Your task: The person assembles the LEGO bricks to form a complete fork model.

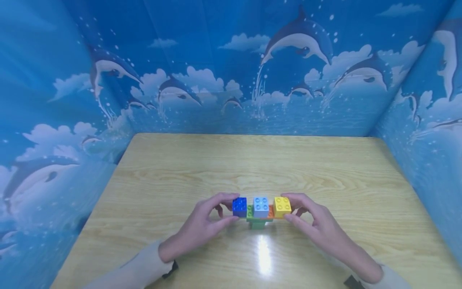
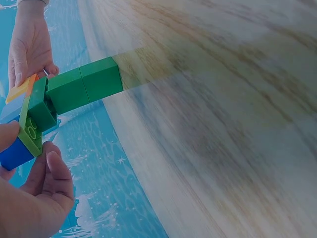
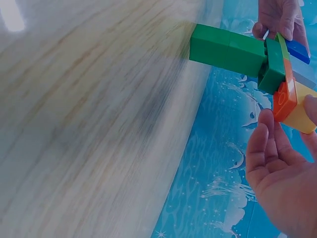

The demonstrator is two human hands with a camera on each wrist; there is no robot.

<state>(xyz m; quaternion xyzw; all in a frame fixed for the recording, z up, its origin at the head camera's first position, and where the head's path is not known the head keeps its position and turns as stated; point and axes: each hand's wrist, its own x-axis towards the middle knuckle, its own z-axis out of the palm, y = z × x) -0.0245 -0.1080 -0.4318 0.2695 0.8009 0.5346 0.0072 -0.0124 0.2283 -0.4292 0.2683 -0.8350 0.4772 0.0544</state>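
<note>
A T-shaped toy-brick structure stands upright on the table. Its post is made of green bricks [image 2: 84,85], topped by a wider dark green brick [image 3: 273,67]. Above that lie a light green plate [image 2: 30,131] and an orange plate [image 3: 285,100]. Three bricks sit in a row on top: blue [image 1: 240,207], light blue [image 1: 261,207] and yellow [image 1: 282,206]. At the left end, my left hand [image 1: 202,223] pinches the blue brick between thumb and fingers. My right hand [image 1: 319,225] holds the yellow brick the same way at the other end.
The wooden tabletop [image 1: 173,172] surrounds the structure, with a bright light reflection in front of it. A blue dolphin-print curtain [image 1: 216,60] borders the table at the back and both sides.
</note>
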